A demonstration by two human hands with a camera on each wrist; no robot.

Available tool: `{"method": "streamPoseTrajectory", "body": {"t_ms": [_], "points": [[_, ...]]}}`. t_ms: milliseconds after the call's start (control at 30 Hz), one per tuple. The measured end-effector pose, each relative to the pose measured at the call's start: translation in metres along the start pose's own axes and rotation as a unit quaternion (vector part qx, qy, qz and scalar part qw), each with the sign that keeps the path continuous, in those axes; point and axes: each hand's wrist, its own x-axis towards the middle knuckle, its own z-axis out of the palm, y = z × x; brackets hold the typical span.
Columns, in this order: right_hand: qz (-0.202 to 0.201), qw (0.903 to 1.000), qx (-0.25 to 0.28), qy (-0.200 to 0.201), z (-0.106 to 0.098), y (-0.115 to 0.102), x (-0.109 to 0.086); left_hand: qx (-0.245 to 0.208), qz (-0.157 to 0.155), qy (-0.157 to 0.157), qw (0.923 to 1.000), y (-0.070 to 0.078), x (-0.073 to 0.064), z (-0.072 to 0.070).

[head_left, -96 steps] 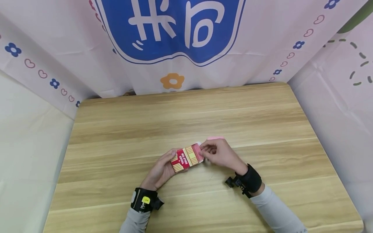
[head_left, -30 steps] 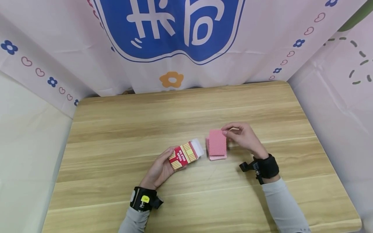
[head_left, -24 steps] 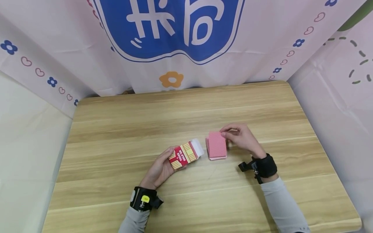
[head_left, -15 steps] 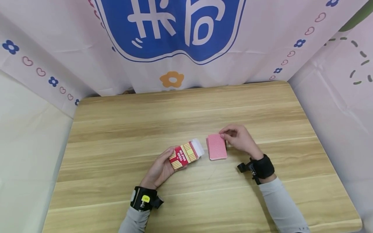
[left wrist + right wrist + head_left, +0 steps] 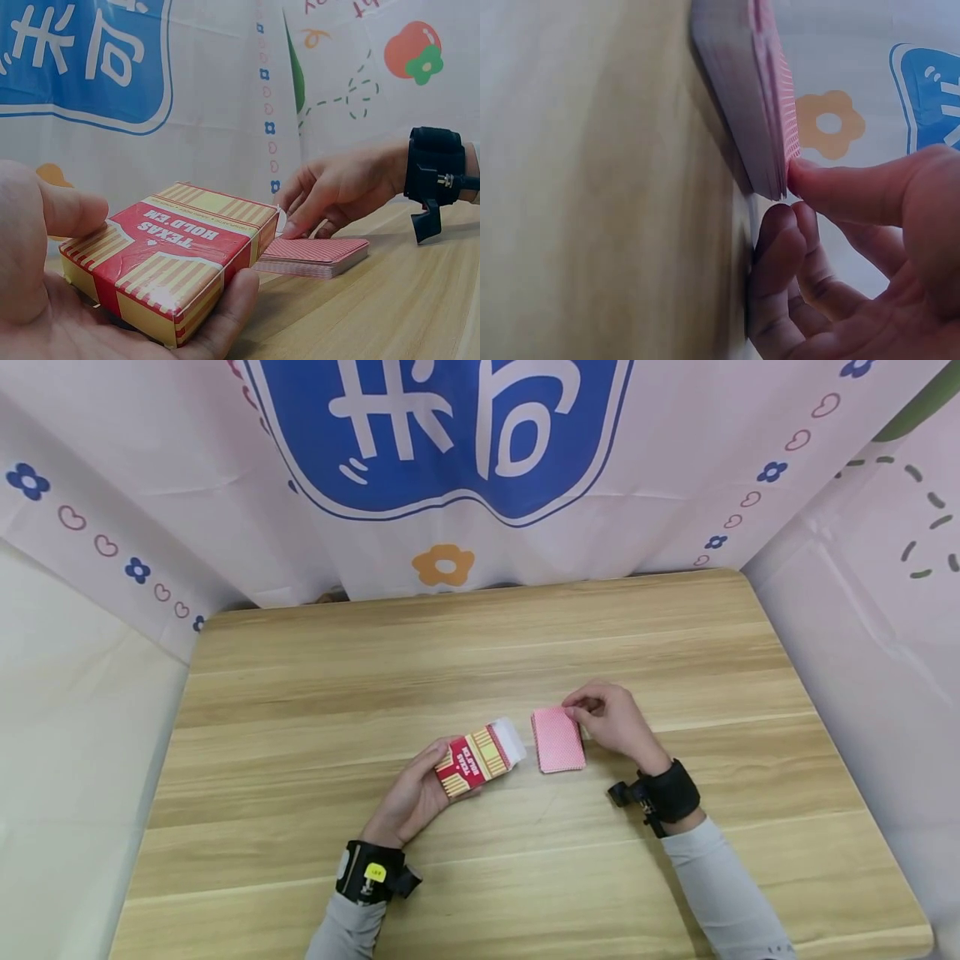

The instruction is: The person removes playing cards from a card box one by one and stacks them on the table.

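My left hand (image 5: 411, 800) holds a red and yellow-striped playing-card box (image 5: 467, 767), thumb on top and fingers beneath. "TEXAS HOLD'EM" reads on its face in the left wrist view. A white flap (image 5: 509, 741) sticks out of the box's right end. Just right of it, a deck of playing cards (image 5: 557, 742) lies face down on the table, pink patterned backs up. My right hand (image 5: 618, 720) is at the deck's far right corner. In the right wrist view its thumb (image 5: 810, 180) presses the top card's corner, with the other fingers curled at the deck's end.
The wooden table (image 5: 375, 668) runs back to a white curtain (image 5: 225, 527) with a blue emblem. Pale cloth walls (image 5: 75, 752) close in both sides. Black camera straps (image 5: 671, 791) sit round both wrists.
The right hand leaves the box's end, where the white flap now shows. It lowers cards onto the deck, and the offset top portion now lies squared. The left hand stays nearly still.
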Motion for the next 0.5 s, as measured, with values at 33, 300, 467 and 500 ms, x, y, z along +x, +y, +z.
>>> {"method": "streamPoseTrajectory", "body": {"t_ms": [33, 300, 467, 500], "points": [[-0.001, 1.0000, -0.002, 0.001, 0.0004, 0.0002, 0.0001, 0.000, 0.000, 0.000, 1.0000, 0.0001, 0.0001, 0.0000], [0.001, 1.0000, -0.006, 0.001, 0.0009, 0.0002, 0.0001, 0.003, 0.000, -0.001, 1.0000, 0.0001, 0.0010, 0.0004], [0.011, 0.9999, -0.008, -0.006, 0.0006, -0.0011, -0.0004, 0.002, -0.001, -0.001, 1.0000, -0.0004, 0.0010, 0.0004], [0.012, 0.9999, -0.008, -0.008, 0.0007, -0.0013, -0.0006, 0.002, 0.000, 0.000, 1.0000, -0.0005, 0.0008, 0.0003]]}}
